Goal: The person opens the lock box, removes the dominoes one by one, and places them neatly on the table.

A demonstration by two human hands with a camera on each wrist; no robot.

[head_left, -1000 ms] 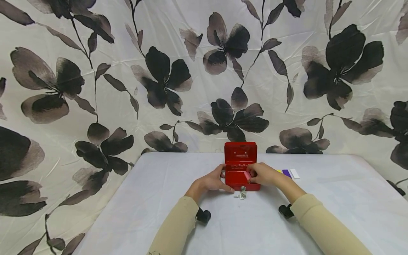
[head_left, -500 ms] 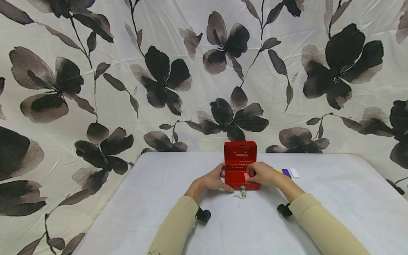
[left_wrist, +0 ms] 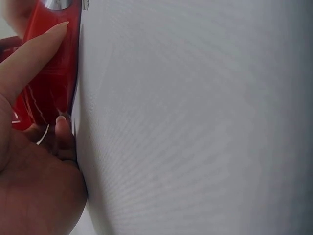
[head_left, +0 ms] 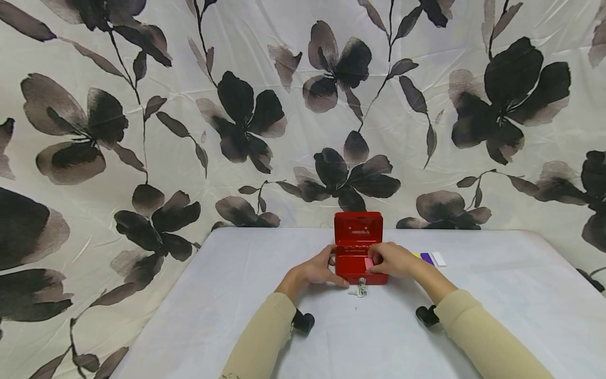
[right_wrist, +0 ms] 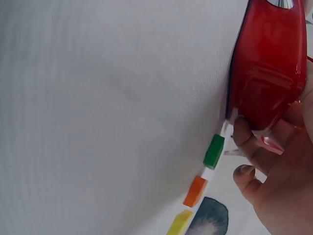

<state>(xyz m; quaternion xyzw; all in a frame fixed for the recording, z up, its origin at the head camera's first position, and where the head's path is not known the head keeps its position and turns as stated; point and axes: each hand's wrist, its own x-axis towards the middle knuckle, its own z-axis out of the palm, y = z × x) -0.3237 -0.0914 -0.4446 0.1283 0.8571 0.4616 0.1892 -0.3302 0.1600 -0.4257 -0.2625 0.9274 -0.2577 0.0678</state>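
Observation:
A small red cash box (head_left: 347, 277) stands on the white table with its lid (head_left: 358, 229) raised. My left hand (head_left: 314, 269) holds the box's left side, and in the left wrist view its thumb (left_wrist: 36, 56) lies along the red front wall. Over the box's right part, my right hand (head_left: 396, 259) reaches in and pinches a pink block (head_left: 369, 263); the tips of those fingers are partly hidden. Keys (head_left: 362, 288) hang at the lock on the front. The right wrist view shows some fingers of that hand outside the box's red side (right_wrist: 266, 63).
Right of the box, partly behind my right hand, lie a yellow block (head_left: 416, 255), a purple block (head_left: 427, 258) and a white block (head_left: 438, 259). The right wrist view also shows a green block (right_wrist: 213, 152) and an orange block (right_wrist: 195, 191). A flowered cloth (head_left: 284, 126) hangs behind the table.
Both hands and the box stay nearly in place. The pink block in my right fingers shifts and turns slightly inside the box. The head view moves a little.

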